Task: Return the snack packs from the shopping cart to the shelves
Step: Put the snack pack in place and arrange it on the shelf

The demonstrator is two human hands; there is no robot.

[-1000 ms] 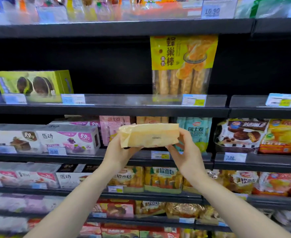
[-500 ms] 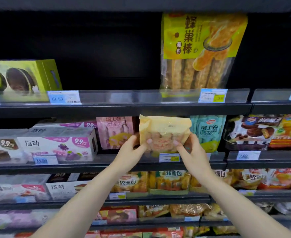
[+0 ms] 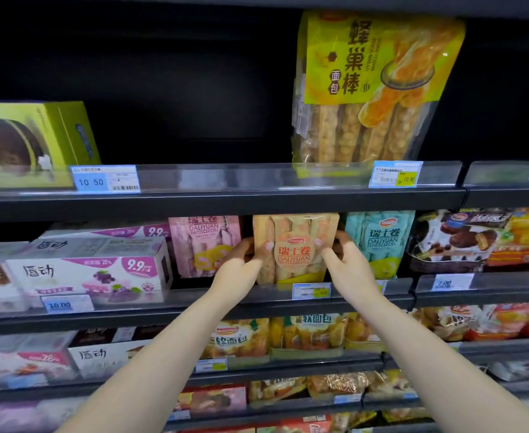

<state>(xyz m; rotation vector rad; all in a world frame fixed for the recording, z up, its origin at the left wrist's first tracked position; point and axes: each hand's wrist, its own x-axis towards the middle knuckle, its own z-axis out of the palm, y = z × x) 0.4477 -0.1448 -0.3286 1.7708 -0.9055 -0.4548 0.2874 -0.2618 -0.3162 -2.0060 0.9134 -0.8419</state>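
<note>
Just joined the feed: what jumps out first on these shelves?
Dead centre, the left hand and right hand grip an orange plastic swiss roll pack standing upright on the middle black shelf, between a pink swiss roll pack and a teal one. Above them, a tall yellow-green breadstick bag stands alone on the upper shelf.

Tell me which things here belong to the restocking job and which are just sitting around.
In the job:
orange Swiss roll pack
left hand
right hand
shelf

Just there:
pink Swiss roll pack
teal Swiss roll pack
honeycomb bread bag
green box
</note>
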